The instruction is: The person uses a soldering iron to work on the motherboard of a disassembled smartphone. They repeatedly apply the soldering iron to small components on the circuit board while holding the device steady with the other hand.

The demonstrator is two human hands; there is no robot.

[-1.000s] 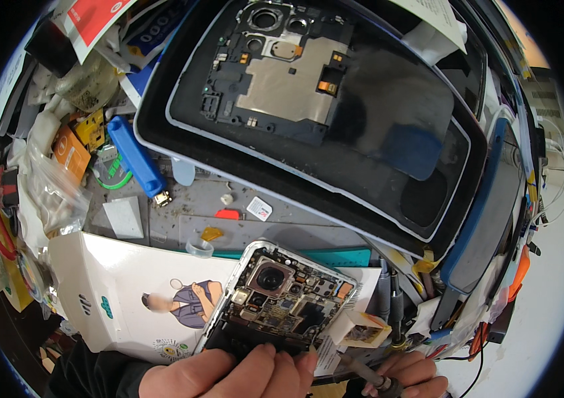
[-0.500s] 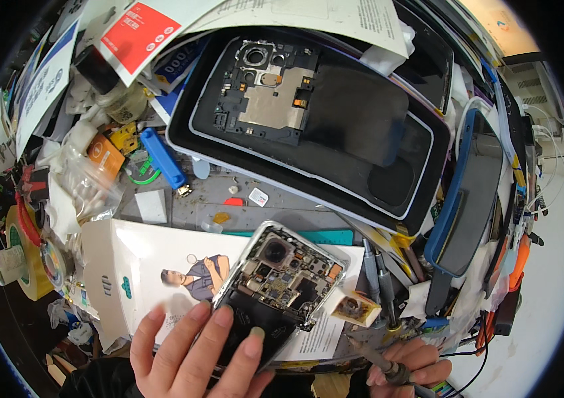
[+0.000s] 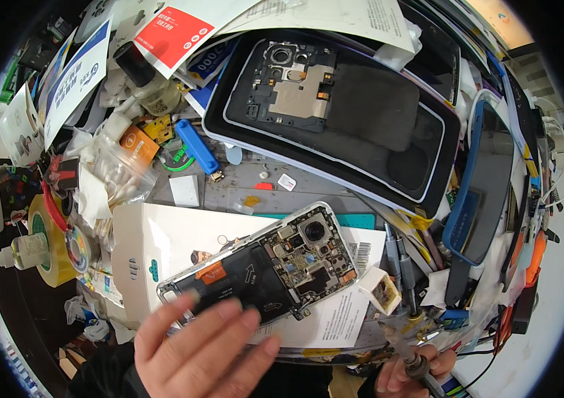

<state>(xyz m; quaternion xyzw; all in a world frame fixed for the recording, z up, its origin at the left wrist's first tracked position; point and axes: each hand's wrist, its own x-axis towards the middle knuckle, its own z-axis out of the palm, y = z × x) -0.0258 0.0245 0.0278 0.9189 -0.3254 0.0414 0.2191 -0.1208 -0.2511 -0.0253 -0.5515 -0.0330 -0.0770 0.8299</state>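
Note:
An opened phone [image 3: 275, 265] with bare circuit board, camera module and black battery lies flat on white paper near the front of the bench. My left hand [image 3: 205, 348] hovers over its lower end with fingers spread, holding nothing. At the bottom right my right hand [image 3: 414, 371] is closed around a screwdriver [image 3: 404, 348], whose tip points up toward the phone's right side. A second opened phone [image 3: 331, 106] lies on a black tray at the back.
A white box [image 3: 156, 255] lies under the phone. A blue tool [image 3: 197, 147], a small white block [image 3: 385, 292], a yellow tape roll [image 3: 49, 242], a bag of swabs [image 3: 119, 179] and a blue-edged phone [image 3: 484, 179] crowd the bench.
The phone has come down from an upright hold to lying flat and now shows its full length. My left hand has let go and spread open above it.

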